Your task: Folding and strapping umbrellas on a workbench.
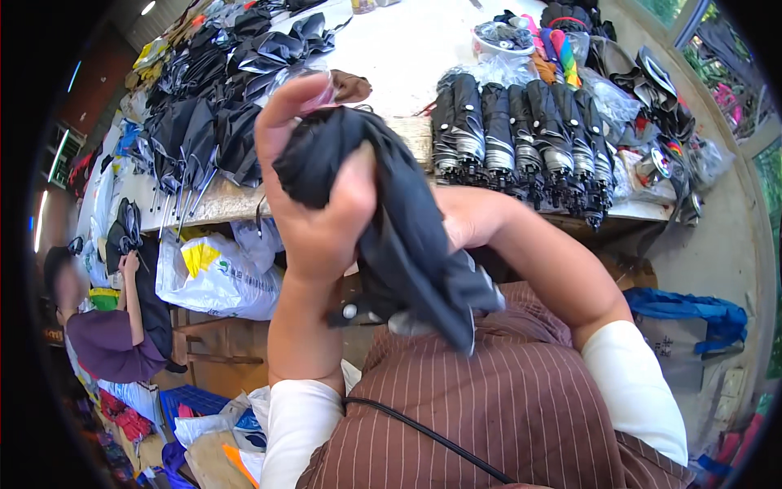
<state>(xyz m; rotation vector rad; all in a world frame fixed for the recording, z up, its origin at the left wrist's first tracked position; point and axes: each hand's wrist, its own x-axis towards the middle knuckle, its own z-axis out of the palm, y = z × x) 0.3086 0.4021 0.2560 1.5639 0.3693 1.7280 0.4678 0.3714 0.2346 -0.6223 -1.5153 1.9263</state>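
A black folding umbrella (411, 236) is up close in front of my chest, its loose fabric bunched at the top and hanging in folds toward my lap. My left hand (322, 204) is wrapped round the bunched upper end, thumb across the cloth. From the other side my right hand (466, 218) grips the umbrella lower down; the folds hide most of its fingers. Silver-grey lining shows at the lower end, with a white button on a strap (350, 311). Beyond my hands, a row of furled black umbrellas (521, 122) lies side by side on the white table (399, 41).
Black umbrellas with exposed shafts (191, 138) are heaped along the table's left side. A white plastic bag (216, 277) hangs below the edge. A white tub (501, 41) and a rainbow umbrella (564, 57) stand back right. At left, another person (114, 334) handles dark fabric.
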